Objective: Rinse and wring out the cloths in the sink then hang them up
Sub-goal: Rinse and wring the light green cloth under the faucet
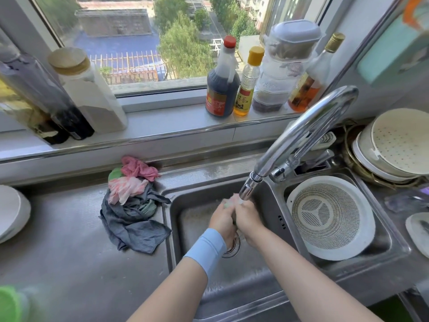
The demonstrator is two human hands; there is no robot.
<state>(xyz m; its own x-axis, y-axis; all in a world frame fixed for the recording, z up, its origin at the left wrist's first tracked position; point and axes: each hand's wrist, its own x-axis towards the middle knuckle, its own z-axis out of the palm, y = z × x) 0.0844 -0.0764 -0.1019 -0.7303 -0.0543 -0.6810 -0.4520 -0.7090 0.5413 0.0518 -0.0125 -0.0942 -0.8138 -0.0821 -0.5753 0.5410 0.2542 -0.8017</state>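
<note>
Gripping 1 pale cloth (230,201) with my left hand (221,221) and right hand (248,216), both curled round it and pressed together, I hold it just under the nozzle of the faucet (301,129). Below the faucet lies the sink (185,206); left of the faucet, more cloths (133,212) are heaped.
</note>
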